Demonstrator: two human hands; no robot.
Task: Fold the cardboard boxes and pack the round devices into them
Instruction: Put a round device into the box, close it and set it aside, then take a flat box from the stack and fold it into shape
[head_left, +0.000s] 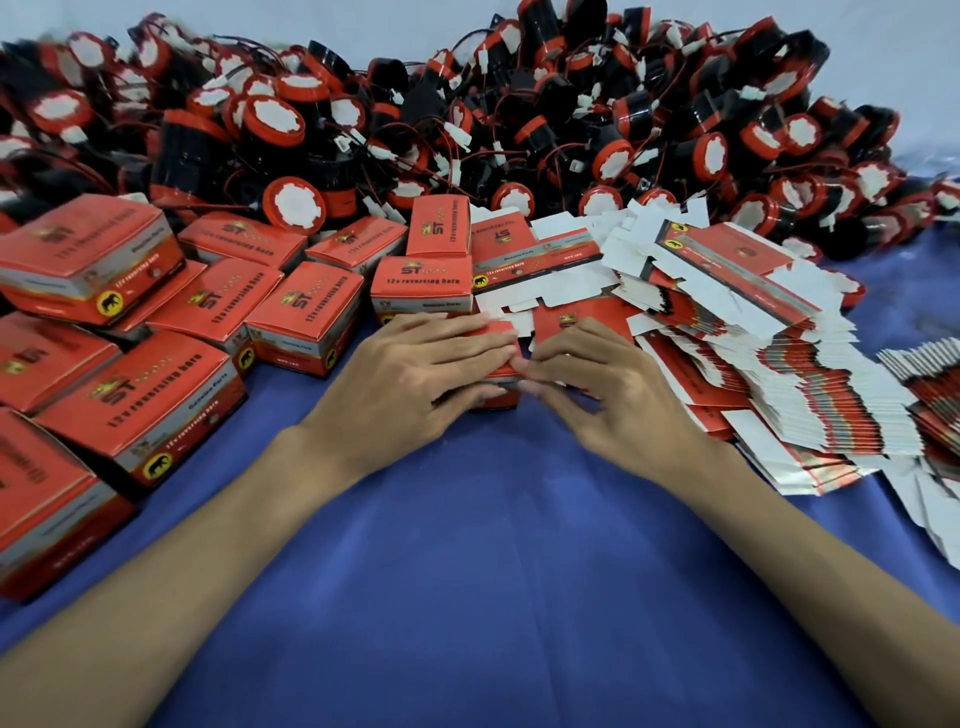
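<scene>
Boxes (156, 395), red with grey sides and printed "12v reversing horn", lie closed in a loose heap along the left of the blue-covered tabletop (493, 545), some flat, some tilted on their neighbours. Behind them, across the whole back of the tabletop, rises a deep pile of round devices (291, 124), black-bodied with red rims, white faces and trailing red and black wires. At centre the left hand (410, 379) lies over a single carton (503, 364) of the same print, fingers curled across its top and thumb at its near side, gripping it on the cloth. The right hand (597, 384) meets it at the carton's right end, fingertips bent in and pinching the cardboard there. The tips are blurred, so which flap they hold cannot be told. The carton is mostly hidden between the two hands, just in front of the closed boxes at mid-table. To the right, flat blanks (779, 374) lie in a fanned stack touching the right hand's far side, white undersides and red edges showing. A smaller stack (930, 395) sits at the right edge.
</scene>
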